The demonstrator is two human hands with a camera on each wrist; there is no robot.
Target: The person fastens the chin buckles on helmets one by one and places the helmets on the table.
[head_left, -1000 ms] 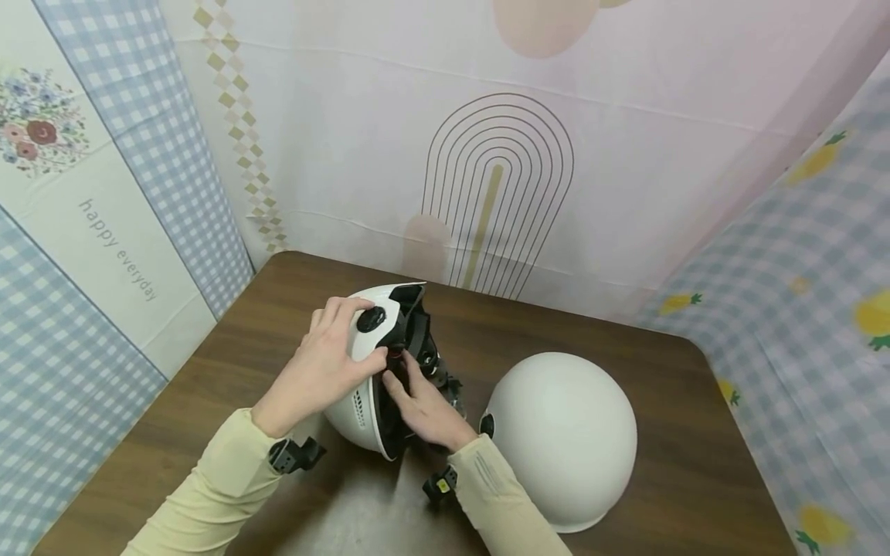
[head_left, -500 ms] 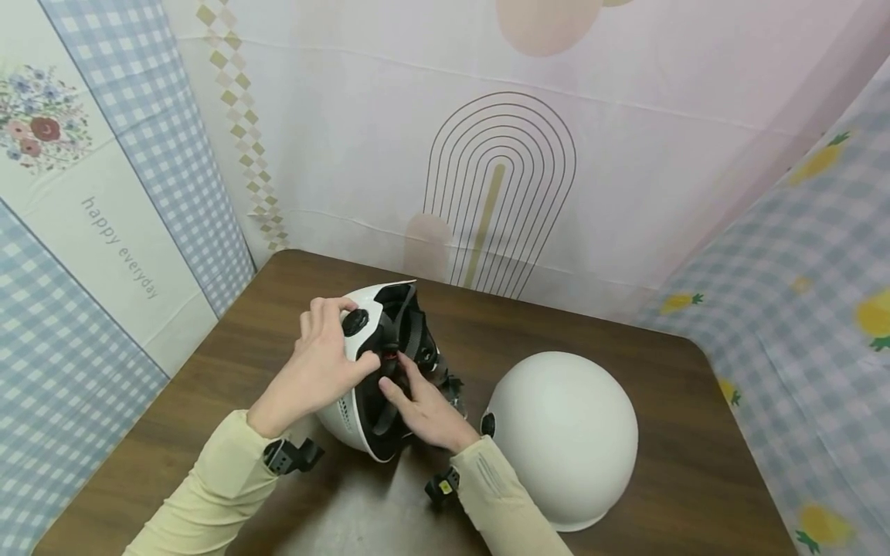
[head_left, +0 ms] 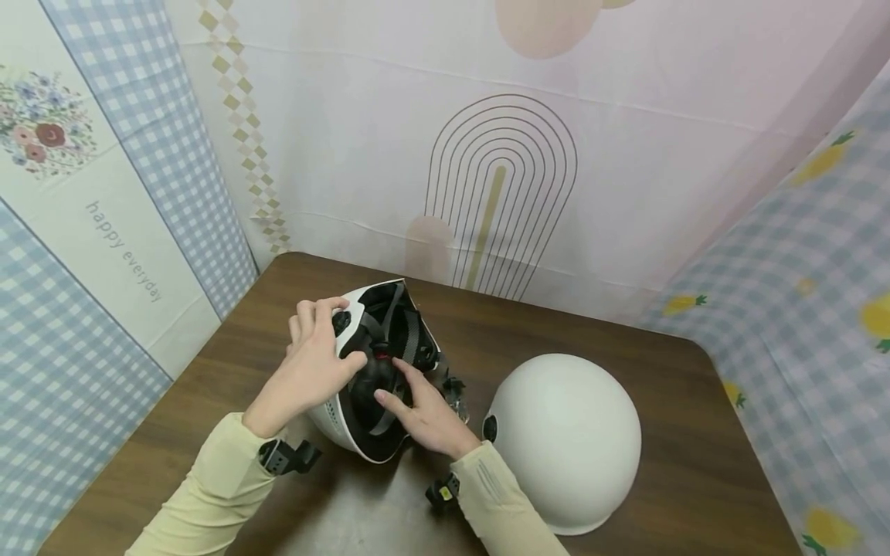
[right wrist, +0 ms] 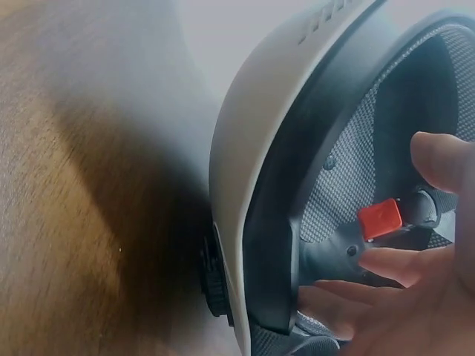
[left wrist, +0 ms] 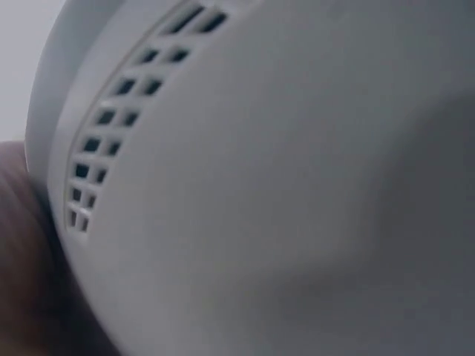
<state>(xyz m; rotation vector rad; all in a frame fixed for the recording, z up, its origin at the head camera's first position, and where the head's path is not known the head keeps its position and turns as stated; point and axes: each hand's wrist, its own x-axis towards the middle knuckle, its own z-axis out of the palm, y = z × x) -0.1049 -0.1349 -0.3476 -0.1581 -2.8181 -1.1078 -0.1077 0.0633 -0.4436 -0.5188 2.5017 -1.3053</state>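
A white helmet (head_left: 327,421) lies tipped on its side, its black-lined opening turned toward me and to the right. My left hand (head_left: 309,367) holds it at the left, fingers over the shell by a round black knob and thumb at the rim. The left wrist view is filled by the white shell with its vent slots (left wrist: 115,122). My right hand (head_left: 433,421) reaches into the opening with thumb and fingers spread apart. In the right wrist view a red tab (right wrist: 381,219) on the chin strap's buckle sits between that thumb and the fingers, apart from both.
A second white helmet (head_left: 566,440) stands dome up to the right of my right hand, with a black knob on its left side. Behind the right hand a clear and black part (head_left: 453,390) sticks out beside the first helmet. Both are on a brown wooden table (head_left: 660,479).
The first helmet has turned leftward, so more of its black inside shows. My left hand has moved a little left with it, and the right thumb and fingers have spread apart.
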